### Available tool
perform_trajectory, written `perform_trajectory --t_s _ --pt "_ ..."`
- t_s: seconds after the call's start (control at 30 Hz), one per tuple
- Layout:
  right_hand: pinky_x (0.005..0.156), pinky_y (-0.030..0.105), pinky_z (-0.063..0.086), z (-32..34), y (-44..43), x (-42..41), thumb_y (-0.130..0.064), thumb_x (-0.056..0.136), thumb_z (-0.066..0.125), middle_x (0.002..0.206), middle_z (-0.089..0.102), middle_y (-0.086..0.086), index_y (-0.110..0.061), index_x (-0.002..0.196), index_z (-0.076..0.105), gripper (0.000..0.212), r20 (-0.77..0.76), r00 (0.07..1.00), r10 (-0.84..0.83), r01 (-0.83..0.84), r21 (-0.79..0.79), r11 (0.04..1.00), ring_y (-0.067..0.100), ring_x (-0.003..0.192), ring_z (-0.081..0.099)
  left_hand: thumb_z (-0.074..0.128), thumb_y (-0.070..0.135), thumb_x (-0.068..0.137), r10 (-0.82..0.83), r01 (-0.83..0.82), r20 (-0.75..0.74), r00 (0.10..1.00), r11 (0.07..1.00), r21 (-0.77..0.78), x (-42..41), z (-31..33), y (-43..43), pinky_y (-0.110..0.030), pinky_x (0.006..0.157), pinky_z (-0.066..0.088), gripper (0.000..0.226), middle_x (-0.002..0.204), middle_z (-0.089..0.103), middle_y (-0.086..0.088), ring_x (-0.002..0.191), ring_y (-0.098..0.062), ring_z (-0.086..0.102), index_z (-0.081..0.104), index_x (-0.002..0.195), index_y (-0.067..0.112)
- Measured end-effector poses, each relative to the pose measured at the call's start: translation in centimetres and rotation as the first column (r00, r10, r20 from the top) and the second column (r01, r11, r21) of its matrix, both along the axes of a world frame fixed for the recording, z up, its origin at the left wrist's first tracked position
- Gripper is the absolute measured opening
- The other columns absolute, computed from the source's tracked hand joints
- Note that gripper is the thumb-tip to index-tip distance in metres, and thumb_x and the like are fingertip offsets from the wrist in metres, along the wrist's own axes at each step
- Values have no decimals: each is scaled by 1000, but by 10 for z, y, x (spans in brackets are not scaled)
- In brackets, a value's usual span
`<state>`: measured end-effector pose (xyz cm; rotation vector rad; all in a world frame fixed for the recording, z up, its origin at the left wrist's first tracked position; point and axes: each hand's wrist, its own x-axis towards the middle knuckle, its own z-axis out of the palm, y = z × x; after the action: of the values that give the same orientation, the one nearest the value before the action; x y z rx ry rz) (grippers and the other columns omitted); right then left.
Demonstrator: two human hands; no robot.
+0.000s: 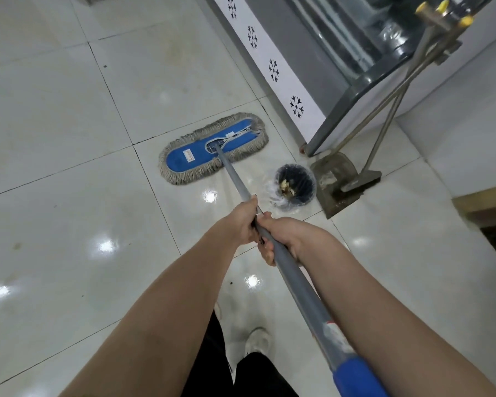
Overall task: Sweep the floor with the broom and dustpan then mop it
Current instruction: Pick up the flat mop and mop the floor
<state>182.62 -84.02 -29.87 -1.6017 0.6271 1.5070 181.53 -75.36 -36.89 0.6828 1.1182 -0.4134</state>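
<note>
Sweeping seemingly done, broom and dustpan parked by the bin; mopping under way, left hand and right hand both curled round the mop handle.

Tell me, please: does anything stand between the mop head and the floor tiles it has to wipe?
Ahead and to the left of the mop head, nothing visible blocks the tiles. To its right, a small bin stands on the floor, with the dustpan and broom just beyond it by the counter.
</note>
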Motion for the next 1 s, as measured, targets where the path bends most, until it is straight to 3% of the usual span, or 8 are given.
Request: perform_trajectory --t_s 0.1,0.2,0.33,0.43,0.5,0.7,0.87,1.0 --pt "30 11 33 0 32 24 -44 99 42 34 37 2 -9 66 43 48 3 1000 9 -9 5 1000 9 23 35 42 44 97 21 -21 23 1000 1000 -8 23 -5 32 -17 38 48 29 70 51 -2 37 -8 53 40 106 16" --pt "30 10 33 0 65 51 -44 99 43 36 37 2 -10 67 43 47 10 1000 -9 9 9 1000 9 23 35 41 45 97 21 -21 26 999 1000 14 51 -6 63 -15 37 46 30 71 52 -1 50 -9 54 41 106 16" --pt "29 10 34 3 110 90 -41 96 51 50 44 2 -12 70 49 38 -52 978 -200 204 87 975 7 23 38 38 44 97 23 -28 52 998 996 89 96 -5 106 -21 45 44 30 69 50 -1 54 -14 50 40 104 15" --pt "29 12 38 10 132 114 -36 94 56 46 50 2 -15 73 52 31 -134 945 -298 315 131 940 7 25 42 36 39 99 86 -93 73 994 992 88 128 -2 132 -21 46 41 25 61 45 -4 42 -16 45 34 100 14" --pt "27 12 36 10 144 128 -42 94 53 48 48 2 -13 72 51 37 -116 958 -262 273 95 957 7 24 41 35 35 100 105 -114 80 991 988 104 146 -4 144 -23 49 40 23 61 44 -6 42 -18 44 35 100 12" --pt "28 9 31 9 189 181 -49 96 45 45 42 2 -10 68 43 48 -1 1000 -27 27 -53 998 6 21 36 40 33 100 187 -189 94 978 982 13 192 -7 183 -17 35 43 20 68 44 -7 51 -16 43 37 101 13" --pt "31 11 35 7 227 240 -42 97 47 59 41 4 -10 77 44 38 21 999 44 -44 -33 999 8 23 38 41 35 100 137 -135 104 985 990 -27 243 -3 228 -28 47 47 24 62 48 -7 51 -15 48 36 105 12" --pt "31 12 36 3 260 308 -44 96 48 44 44 4 -8 77 45 41 14 996 91 -91 -16 996 9 23 38 43 34 99 163 -160 136 977 987 -28 304 -4 265 -29 52 49 24 43 54 -5 40 -15 54 38 91 13"
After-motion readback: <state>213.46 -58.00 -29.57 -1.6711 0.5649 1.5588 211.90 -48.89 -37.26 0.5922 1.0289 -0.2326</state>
